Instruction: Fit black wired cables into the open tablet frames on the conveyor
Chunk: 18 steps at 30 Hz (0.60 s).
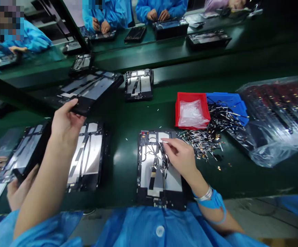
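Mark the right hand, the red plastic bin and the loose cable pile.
Right hand [181,159]: head view, on its back.
Red plastic bin [192,96]: head view, on its far rim.
Loose cable pile [202,144]: head view, on its middle.

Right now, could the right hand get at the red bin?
Probably yes: the right hand is over the frame, and only a low pile of loose cables lies between it and the red bin, so the way looks free.

Bright, even light, probably from overhead, leaves only soft shadows. Glare whitens the metal plate of the near tablet frame [170,180] and pools on the green bench [119,157]. The clear plastic bag [274,113] at right looks soft, and the wide lens bows the far left edges.
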Motion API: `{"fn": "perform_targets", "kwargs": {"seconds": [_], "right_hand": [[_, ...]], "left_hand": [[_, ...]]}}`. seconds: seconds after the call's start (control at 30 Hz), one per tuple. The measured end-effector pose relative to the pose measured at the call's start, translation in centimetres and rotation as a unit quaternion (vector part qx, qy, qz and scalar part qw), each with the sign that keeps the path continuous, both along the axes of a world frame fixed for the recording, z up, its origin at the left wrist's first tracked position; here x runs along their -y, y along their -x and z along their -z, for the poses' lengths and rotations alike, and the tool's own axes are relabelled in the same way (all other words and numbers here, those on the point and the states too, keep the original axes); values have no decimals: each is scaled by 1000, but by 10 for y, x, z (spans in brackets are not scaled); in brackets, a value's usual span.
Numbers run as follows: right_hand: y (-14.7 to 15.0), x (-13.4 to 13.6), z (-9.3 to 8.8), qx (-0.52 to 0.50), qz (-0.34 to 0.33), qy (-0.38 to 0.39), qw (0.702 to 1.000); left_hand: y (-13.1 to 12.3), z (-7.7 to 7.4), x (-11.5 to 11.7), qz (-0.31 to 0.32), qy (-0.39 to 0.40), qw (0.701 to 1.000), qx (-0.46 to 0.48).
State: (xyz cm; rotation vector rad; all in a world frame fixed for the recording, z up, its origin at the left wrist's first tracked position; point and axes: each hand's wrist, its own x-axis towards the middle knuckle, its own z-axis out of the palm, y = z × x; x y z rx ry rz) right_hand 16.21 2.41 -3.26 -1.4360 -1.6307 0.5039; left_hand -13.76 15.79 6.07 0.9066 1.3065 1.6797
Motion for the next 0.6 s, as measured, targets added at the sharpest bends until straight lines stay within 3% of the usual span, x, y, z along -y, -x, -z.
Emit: {"fn": "perform_targets", "kwargs": {"seconds": [0.07,0.13,0.2,0.3,0.43,0.53,0.6], "right_hand": [[4,0,-6,-116,-33,97,988],[11,-1,-15,-240,-87,181,950],[20,-2,-24,-336,-127,225,906],[26,-5,-34,-420,-97,229,873],[16,-10,-42,-451,-47,214,865],[7,-12,-46,-425,-96,264,860],[4,-11,-47,-366,-148,311,864]], "left_hand": [[-24,-7,49,-43,22,996,73],[-52,-6,98,-33,45,991,125],[-80,7,140,-2,72,988,136],[-104,37,185,58,120,980,147],[-86,66,204,187,139,956,180],[-59,68,194,273,172,921,220],[-49,63,188,265,195,924,193]]}}
